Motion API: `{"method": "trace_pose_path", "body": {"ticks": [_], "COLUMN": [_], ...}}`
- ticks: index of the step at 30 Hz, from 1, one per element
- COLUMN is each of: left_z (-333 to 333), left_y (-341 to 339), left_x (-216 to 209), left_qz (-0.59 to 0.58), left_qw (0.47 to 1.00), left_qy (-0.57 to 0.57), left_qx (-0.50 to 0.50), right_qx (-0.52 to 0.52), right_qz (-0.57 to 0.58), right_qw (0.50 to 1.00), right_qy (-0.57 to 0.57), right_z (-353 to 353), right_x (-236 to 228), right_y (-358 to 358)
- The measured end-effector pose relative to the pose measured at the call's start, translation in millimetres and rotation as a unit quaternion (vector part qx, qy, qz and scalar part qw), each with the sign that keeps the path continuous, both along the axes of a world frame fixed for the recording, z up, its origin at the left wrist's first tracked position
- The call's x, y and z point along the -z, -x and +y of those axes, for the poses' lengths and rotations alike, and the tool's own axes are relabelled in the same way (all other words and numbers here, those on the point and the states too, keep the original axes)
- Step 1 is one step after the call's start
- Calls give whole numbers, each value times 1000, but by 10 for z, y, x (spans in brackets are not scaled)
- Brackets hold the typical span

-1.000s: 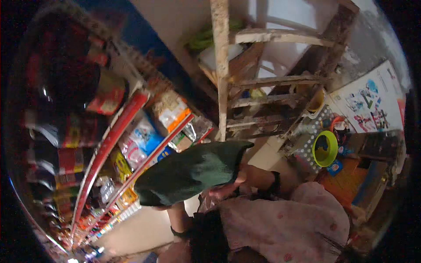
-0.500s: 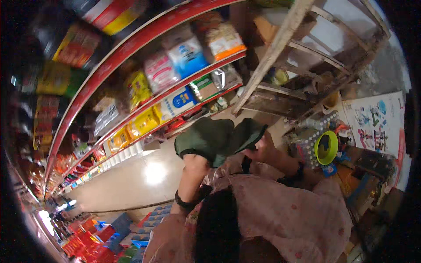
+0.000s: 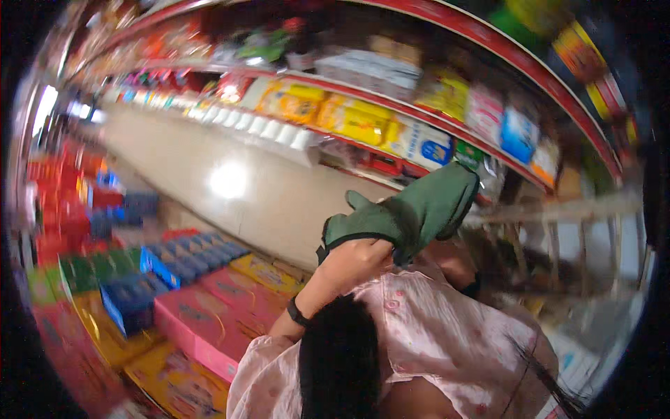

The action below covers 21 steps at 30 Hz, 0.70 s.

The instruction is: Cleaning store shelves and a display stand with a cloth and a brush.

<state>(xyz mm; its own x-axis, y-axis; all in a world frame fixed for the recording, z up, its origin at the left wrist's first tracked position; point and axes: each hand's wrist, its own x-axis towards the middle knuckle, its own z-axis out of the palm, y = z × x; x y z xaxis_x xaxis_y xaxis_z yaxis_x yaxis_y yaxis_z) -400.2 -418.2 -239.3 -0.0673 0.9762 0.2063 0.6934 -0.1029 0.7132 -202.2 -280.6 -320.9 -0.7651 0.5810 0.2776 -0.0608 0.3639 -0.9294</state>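
Note:
A green cloth piece (image 3: 419,213) with black edging is spread out in front of me, a short flap standing up from its left part. My left hand (image 3: 364,255) grips it at the black-edged rim; the knuckles show, but the fingertips are under the fabric. Behind the cloth's lower right side is my right hand (image 3: 450,260), close against it, with its fingers hidden. The kind of cloth article is not plain from the view. A dark band (image 3: 296,313) circles my left wrist.
Red-edged shelves (image 3: 488,143) with bagged goods run across the far side, with white cups (image 3: 272,129) along the lower level. Stacked pink boxes (image 3: 202,318) and blue boxes (image 3: 132,300) stand at left. A blurred wooden rack (image 3: 551,230) is at right. Between shelves and boxes lies the shiny floor (image 3: 188,153).
The view has swung to the right, so the shelves run more across it and more boxes show at left. The green cloth now stretches up to the right, covering more of my right hand.

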Motion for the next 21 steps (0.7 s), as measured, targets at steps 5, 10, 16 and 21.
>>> {"method": "trace_pose_path", "body": {"ticks": [5, 10, 16, 21], "left_z": [-435, -764, -839, -792], "left_y": [595, 1059, 1646, 2168], "left_x": [123, 310, 284, 242], "left_qz": [33, 31, 27, 65], "left_qw": [981, 943, 887, 866], "left_qy": [-27, 38, 63, 67], "left_qx": [-188, -330, -456, -491], "right_qx": [-174, -279, -500, -596], "right_qz": [-86, -81, -178, -195], "right_qw": [963, 921, 848, 726], "right_qy": [-185, -259, 1, 282], "right_z": [142, 265, 98, -243], "right_x": [318, 823, 217, -161], "right_y": [1168, 2356, 3872, 4802]}}
